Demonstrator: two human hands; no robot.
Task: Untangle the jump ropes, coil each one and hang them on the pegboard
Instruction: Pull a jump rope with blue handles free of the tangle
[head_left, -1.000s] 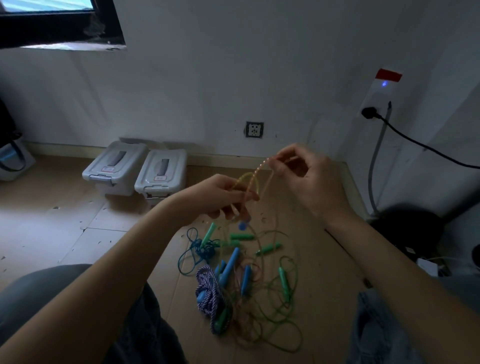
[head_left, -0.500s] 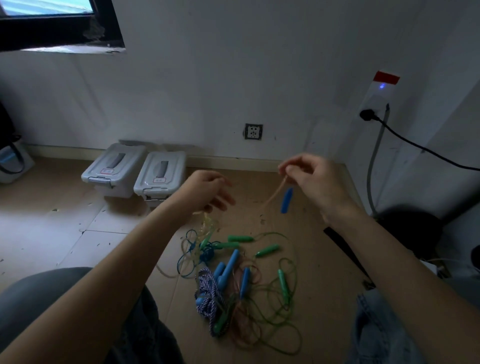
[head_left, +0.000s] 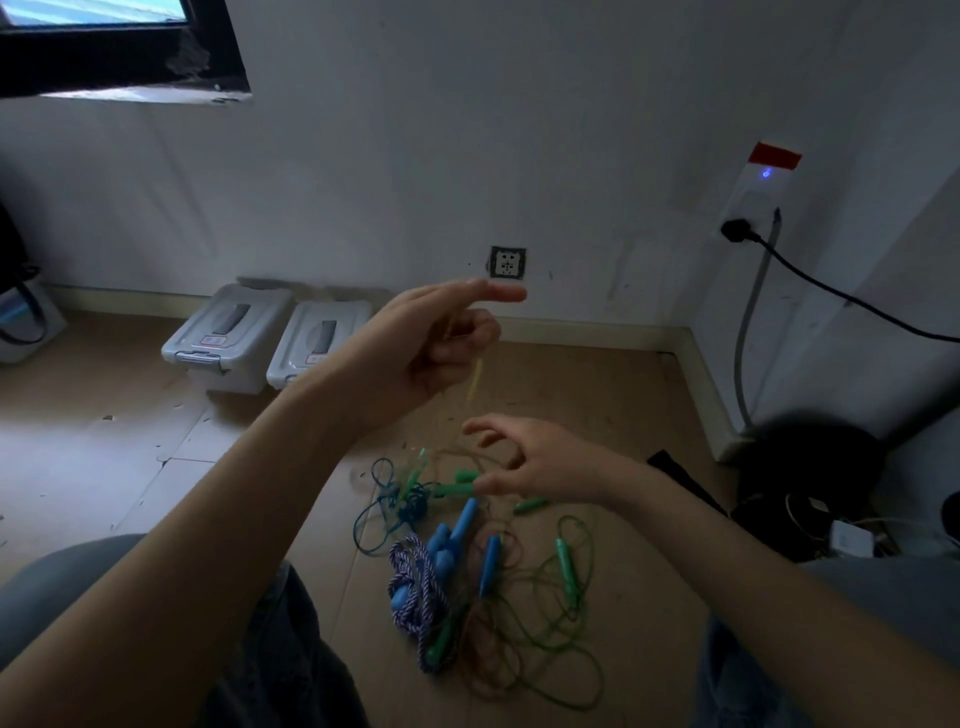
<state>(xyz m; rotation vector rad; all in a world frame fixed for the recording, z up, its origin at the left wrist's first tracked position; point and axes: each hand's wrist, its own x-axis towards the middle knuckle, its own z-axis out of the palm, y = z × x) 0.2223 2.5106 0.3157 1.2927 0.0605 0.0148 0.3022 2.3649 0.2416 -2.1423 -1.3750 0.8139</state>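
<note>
A tangled heap of jump ropes (head_left: 483, 582) lies on the wooden floor between my knees: green cords, blue handles (head_left: 460, 525), green handles (head_left: 567, 569) and a purple-white braided rope (head_left: 415, 587). My left hand (head_left: 431, 343) is raised above the heap, its lower fingers curled on a thin yellowish rope (head_left: 475, 379) that hangs down blurred toward the pile. My right hand (head_left: 535, 460) hovers low over the far side of the heap, fingers spread and curved, holding nothing. No pegboard is in view.
Two grey lidded storage boxes (head_left: 228, 335) (head_left: 317, 345) stand by the back wall. A wall socket (head_left: 507, 262) sits above the skirting. At the right, a black cable (head_left: 841, 299) runs from a plugged outlet, above dark clutter (head_left: 810, 467) in the corner.
My left hand has risen with the yellowish rope. My right hand let go of the rope with its blue handle and dropped toward the heap, fingers apart.
</note>
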